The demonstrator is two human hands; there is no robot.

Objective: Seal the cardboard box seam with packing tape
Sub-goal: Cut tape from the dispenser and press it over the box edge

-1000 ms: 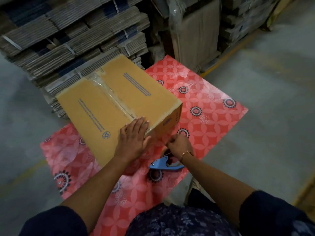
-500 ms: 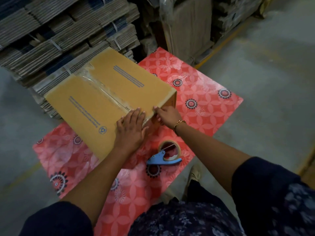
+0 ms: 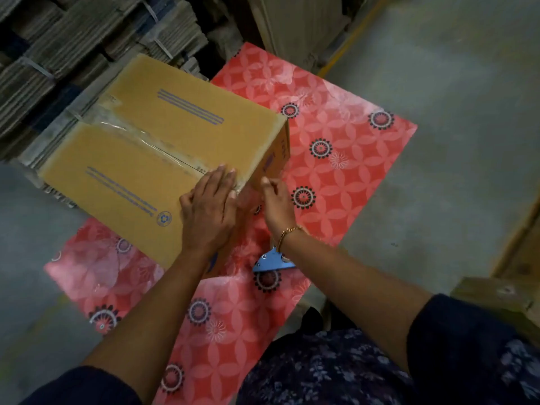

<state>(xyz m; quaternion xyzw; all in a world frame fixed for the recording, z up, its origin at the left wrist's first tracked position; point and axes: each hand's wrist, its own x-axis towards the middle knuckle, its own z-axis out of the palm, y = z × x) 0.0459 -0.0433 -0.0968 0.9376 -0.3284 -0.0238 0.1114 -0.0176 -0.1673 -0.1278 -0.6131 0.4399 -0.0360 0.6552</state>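
A brown cardboard box lies on a red flowered mat. Clear tape runs along its top seam from the far edge to the near edge. My left hand lies flat, fingers together, on the near end of the seam. My right hand touches the box's near side just below that edge, fingers pressed against the tape end there. The blue tape dispenser lies on the mat under my right wrist, partly hidden.
Bundles of flattened cardboard are stacked behind the box. Upright cardboard sheets stand at the back. Grey concrete floor with a yellow line lies to the right. A wooden block sits at the right edge.
My right hand left the dispenser on the mat and rose to the box's near side. My left hand stayed flat on the seam end. The view shifted slightly.
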